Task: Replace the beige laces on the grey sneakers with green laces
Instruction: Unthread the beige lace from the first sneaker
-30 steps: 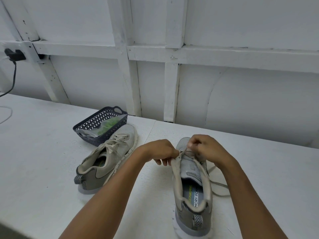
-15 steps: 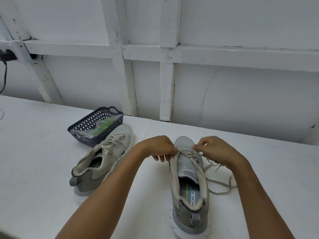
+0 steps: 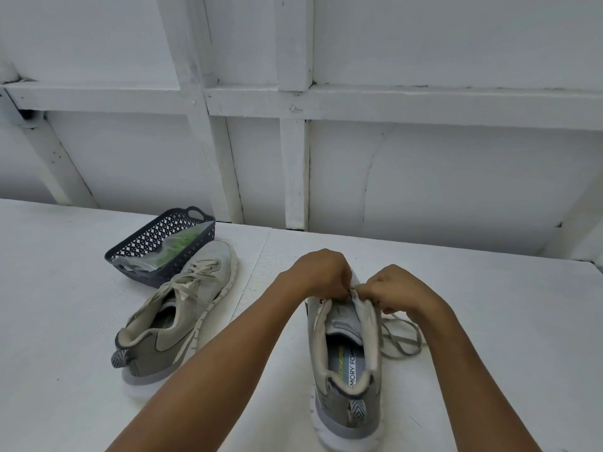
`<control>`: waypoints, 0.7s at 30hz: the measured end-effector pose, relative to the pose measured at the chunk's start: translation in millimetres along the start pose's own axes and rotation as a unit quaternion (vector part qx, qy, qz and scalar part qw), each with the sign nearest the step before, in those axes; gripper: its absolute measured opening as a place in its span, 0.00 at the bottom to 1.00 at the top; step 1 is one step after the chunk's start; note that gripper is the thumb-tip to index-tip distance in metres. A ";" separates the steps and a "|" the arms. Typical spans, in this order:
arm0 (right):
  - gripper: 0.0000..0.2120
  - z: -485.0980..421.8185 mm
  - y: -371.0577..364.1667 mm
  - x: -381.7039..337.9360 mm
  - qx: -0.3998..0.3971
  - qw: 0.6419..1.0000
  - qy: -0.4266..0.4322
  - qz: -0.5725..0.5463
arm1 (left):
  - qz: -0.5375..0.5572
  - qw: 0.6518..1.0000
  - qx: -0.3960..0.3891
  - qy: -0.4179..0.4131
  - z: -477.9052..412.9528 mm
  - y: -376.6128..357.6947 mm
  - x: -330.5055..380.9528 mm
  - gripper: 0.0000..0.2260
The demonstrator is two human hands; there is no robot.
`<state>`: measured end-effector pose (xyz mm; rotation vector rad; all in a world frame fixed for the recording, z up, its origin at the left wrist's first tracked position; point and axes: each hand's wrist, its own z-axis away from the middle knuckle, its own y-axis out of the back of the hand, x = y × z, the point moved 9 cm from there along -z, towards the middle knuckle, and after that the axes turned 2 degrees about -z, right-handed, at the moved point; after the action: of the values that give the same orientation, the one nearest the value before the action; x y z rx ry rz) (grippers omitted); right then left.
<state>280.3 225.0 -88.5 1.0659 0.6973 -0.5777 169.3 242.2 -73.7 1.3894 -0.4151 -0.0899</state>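
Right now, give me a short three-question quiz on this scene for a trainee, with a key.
1. True or false: the green laces lie in the basket.
2. The left hand and right hand are both working on: A) the basket, B) the near sneaker, C) the green laces.
3. Fill in: the loose lace trails on the table to the ___ of the near sneaker.

Key: 1 true; 2 B; 3 right.
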 end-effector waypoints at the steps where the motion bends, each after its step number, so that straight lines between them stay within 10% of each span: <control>1: 0.26 -0.4 0.5 2.6 0.004 1.000 0.000 -0.010 | 0.004 1.000 0.008 -0.002 -0.3 0.6 -1.0 0.04; 9: 0.21 -2.2 -1.4 13.2 -0.019 0.998 -0.023 -0.047 | 0.091 0.961 0.191 0.175 24.6 29.9 -68.5 0.07; 21: 0.21 -8.4 -6.6 -2.5 -0.040 0.998 -0.028 0.042 | -0.006 0.998 -0.051 0.020 2.4 -6.7 -6.1 0.07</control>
<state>272.0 230.5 -93.0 0.9962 0.6186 -0.5008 164.1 240.5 -81.3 1.2917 -0.3644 -0.0923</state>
